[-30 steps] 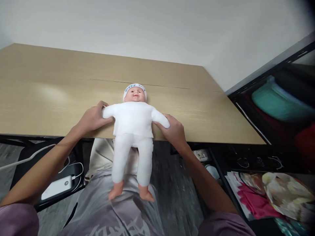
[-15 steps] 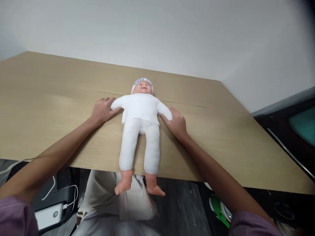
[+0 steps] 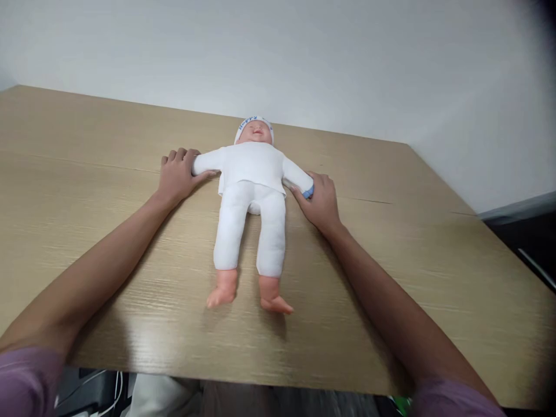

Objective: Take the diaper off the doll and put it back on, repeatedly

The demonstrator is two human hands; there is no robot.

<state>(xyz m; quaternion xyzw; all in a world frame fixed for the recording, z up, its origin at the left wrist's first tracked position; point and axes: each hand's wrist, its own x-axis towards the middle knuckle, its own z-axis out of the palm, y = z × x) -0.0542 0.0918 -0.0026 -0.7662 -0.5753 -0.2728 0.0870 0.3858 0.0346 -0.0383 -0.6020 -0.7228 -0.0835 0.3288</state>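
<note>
A baby doll (image 3: 252, 168) in a white top and white trousers lies face up on the wooden table, its bare feet towards me. Its white cap (image 3: 252, 122) carries blue lettering. My left hand (image 3: 176, 174) is closed around the end of the doll's arm at the left, thumb lying along the underside. At the other side my right hand (image 3: 320, 200) grips the end of the opposite arm, where a bit of blue cuff shows by the thumb. Both of the doll's arms are spread outward, and its hands are hidden in my grasp.
The wooden table (image 3: 174, 324) reaches back to a pale wall (image 3: 260, 58). A dark object (image 3: 521, 231) stands beyond the right edge. Below the front edge are white cables (image 3: 117, 394) and part of a light trouser leg (image 3: 165, 397).
The doll now lies farther in on the table, its feet over the tabletop instead of past the front edge. My hands still hold its arms. Blue cuff now shows at my right hand.
</note>
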